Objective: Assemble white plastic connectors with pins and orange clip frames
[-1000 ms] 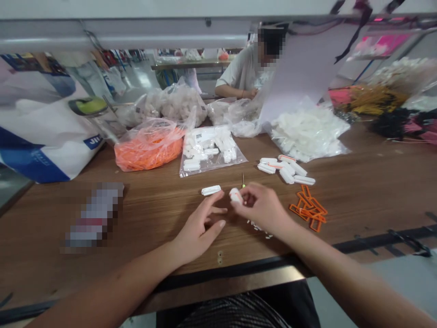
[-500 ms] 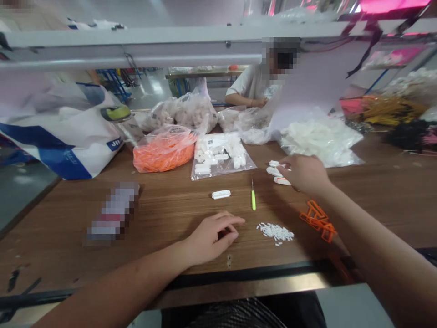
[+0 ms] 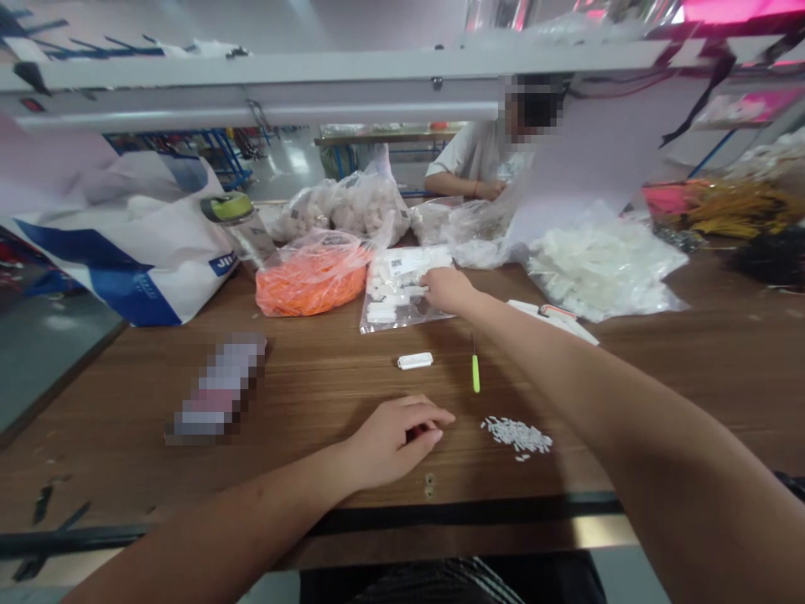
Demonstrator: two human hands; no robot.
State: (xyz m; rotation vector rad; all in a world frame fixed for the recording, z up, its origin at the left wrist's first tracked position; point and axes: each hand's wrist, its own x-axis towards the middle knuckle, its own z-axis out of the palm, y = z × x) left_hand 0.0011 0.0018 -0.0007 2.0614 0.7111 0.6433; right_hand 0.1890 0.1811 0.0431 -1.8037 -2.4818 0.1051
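My left hand (image 3: 402,438) rests on the brown table with its fingers stretched out and nothing in them. My right hand (image 3: 448,289) is at a clear plastic bag (image 3: 408,317) of white plastic parts. Its fingers are curled down among the parts, and what lies between them is hidden. A single white rectangular part (image 3: 415,361) lies between my hands. Right of it is a small pick with a yellow-green handle (image 3: 476,374). A pile of small white pins (image 3: 518,435) lies right of my left hand. White parts, one with an orange strip (image 3: 558,313), show behind my right forearm.
A bag of orange pieces (image 3: 311,281), a bottle with a green lid (image 3: 234,210) and a large white-and-blue bag (image 3: 138,277) stand to the left. A blurred-out flat object (image 3: 217,390) lies nearer. Another bag of whitish parts (image 3: 597,264) is at right. A co-worker (image 3: 471,159) sits opposite.
My right hand has moved left from the row of white parts to the clear bag. My forearm now covers the loose orange frames. My left hand has stayed in place.
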